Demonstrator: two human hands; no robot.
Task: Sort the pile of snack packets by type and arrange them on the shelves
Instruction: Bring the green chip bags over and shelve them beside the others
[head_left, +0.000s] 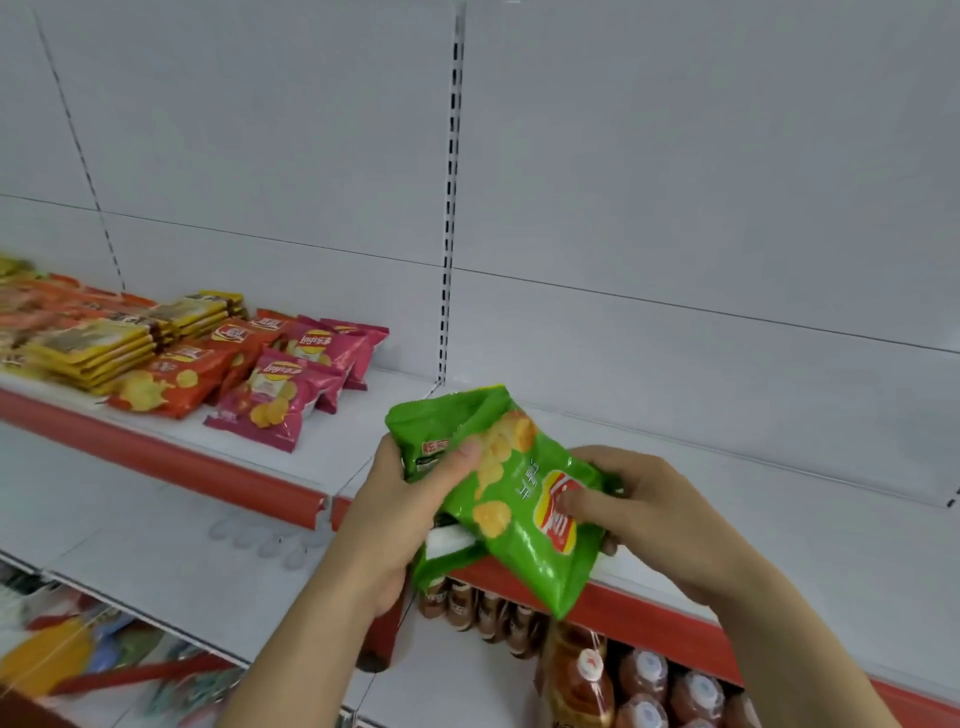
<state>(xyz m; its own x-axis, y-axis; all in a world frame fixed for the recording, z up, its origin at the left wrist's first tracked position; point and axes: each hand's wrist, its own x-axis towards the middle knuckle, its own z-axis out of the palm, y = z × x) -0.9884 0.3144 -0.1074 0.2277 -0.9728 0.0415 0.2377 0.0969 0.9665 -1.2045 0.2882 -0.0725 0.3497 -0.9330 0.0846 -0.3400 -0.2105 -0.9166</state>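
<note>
Head view: the left hand (387, 512) grips the upper-left end of the green packets (511, 493), thumb curled over the front and fingers tucked behind. The right hand (641, 512) holds the lower-right end the same way, thumb pressed on the red logo, fingers wrapped underneath. It looks like more than one packet — a second green edge and a white strip show below the top one — but how many I cannot tell.

The bundle is held in the air just in front of the shelf's red edge (660, 597), its long axis running from upper left to lower right, tilted across the gap between the two hands. Neither hand is clearly nearer; both share the load.

Beyond the hands lies the bare right bay of the shelf (727, 499), directly ahead of the bundle. To the left, well apart, the pink packets (280, 395) sit beside the orange packets (171, 382), with yellow packets (98, 348) further left. I judge the next move is a short push forward, setting the green ones down just right of the pink — keeping types separate.
</note>
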